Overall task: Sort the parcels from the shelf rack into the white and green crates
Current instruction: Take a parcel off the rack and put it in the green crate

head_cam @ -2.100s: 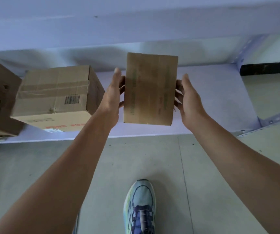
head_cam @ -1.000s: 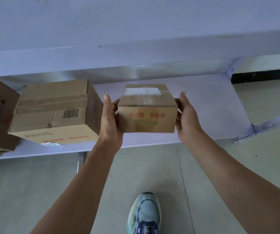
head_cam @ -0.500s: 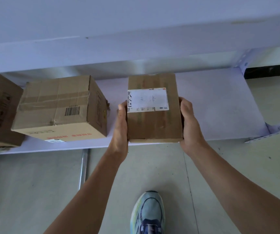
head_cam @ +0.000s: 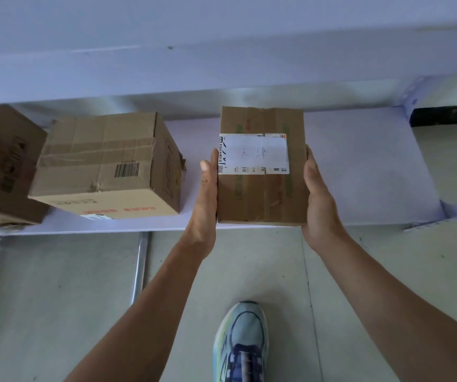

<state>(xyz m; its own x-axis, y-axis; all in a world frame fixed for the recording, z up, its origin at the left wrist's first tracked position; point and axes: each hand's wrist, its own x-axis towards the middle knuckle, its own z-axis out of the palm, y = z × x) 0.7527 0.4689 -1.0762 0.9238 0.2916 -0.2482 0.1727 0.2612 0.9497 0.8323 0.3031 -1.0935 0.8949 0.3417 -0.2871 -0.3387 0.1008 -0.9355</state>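
I hold a small brown cardboard parcel (head_cam: 261, 198) between both palms, in front of the white shelf (head_cam: 359, 172). Its face with a white shipping label (head_cam: 253, 153) and handwriting points at me. My left hand (head_cam: 208, 194) presses its left side and my right hand (head_cam: 318, 199) presses its right side. A larger taped parcel with a barcode (head_cam: 106, 164) rests on the shelf to the left. Another brown parcel (head_cam: 1, 166) is at the far left edge. No crates are in view.
An upper white shelf board (head_cam: 221, 51) overhangs the parcels. A metal rack post (head_cam: 138, 268) stands below the shelf edge. Grey tiled floor (head_cam: 56, 299) spreads beneath, with my light blue shoe (head_cam: 242, 343) on it. The shelf's right part is bare.
I have turned the small parcel in my hands from its plain side, past its edge, to its labelled face. It now sits a little closer to me, held steady.
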